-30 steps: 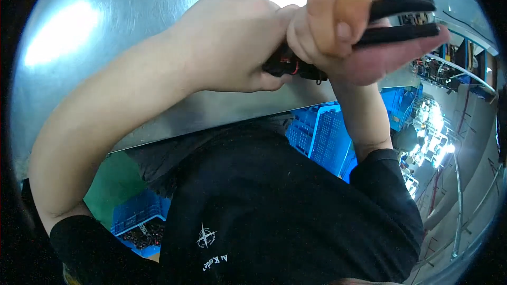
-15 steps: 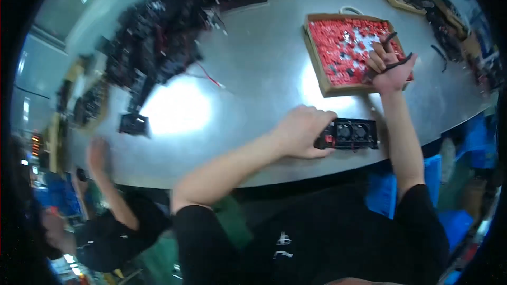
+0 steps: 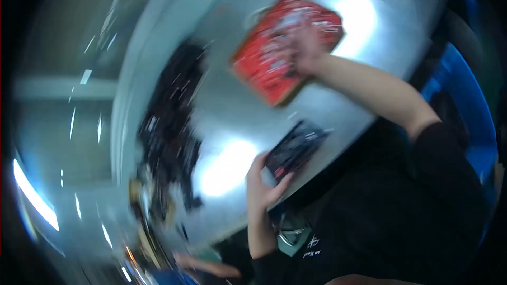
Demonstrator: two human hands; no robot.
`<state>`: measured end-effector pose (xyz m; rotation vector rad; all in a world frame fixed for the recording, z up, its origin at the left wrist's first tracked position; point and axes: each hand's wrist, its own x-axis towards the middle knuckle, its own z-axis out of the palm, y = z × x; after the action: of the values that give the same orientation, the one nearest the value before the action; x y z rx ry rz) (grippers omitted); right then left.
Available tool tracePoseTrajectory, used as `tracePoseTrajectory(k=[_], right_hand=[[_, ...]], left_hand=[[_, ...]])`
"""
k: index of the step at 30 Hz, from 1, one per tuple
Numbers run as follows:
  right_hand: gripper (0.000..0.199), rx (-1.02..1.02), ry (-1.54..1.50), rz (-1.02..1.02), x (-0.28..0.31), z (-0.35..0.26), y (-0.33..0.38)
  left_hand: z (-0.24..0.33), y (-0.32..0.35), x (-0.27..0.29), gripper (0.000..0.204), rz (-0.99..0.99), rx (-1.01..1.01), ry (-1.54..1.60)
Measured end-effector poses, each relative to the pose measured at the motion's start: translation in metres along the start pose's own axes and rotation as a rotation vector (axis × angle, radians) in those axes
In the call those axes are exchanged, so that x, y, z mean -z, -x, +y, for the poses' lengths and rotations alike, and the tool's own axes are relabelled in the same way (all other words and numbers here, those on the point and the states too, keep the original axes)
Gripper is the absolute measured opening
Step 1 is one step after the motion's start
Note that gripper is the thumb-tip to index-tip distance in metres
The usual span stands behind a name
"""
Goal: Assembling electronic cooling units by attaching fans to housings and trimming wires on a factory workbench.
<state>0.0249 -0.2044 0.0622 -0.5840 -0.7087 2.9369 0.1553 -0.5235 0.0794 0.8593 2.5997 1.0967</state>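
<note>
At the near edge of the metal table [image 3: 227, 121], my left hand [image 3: 261, 187] grips one end of a black rectangular unit [image 3: 298, 148], thumb on one side and fingers on the other. A small red spot shows near the gripped end; two round fans were visible in it earlier. My right hand [image 3: 307, 53] reaches over a shallow cardboard tray [image 3: 252, 89] full of small red parts [image 3: 272, 76]. Motion smears its fingers, so their pose and anything in them cannot be made out.
A long heap of black parts [image 3: 171, 111] lies along the table's left side. Another person's hand [image 3: 206, 265] shows at the lower edge. A blue container [image 3: 462, 100] stands off the table to the right.
The whole view has swung round and blurred, so the table and tray appear tilted. My left hand still holds the fan unit. My right hand remains over the tray, its dark strips no longer discernible.
</note>
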Motion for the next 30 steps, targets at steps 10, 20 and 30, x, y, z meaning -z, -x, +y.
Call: tracePoseTrajectory(k=[10,20,30], right_hand=[[0.099,0.061,-0.076,-0.421,0.039,-0.005,-0.063],[0.104,0.086,-0.089,-0.482,0.024,0.001,-0.059],[0.108,-0.096,-0.083,-0.571,0.029,-0.015,-0.020]], left_hand=[[0.142,-0.124,-0.105,0.058,-0.024,-0.114,0.821],[0.282,-0.104,-0.204,0.090,-0.527,-0.725,0.240],[0.084,-0.069,-0.124,0.040,0.065,-0.489,-0.031]])
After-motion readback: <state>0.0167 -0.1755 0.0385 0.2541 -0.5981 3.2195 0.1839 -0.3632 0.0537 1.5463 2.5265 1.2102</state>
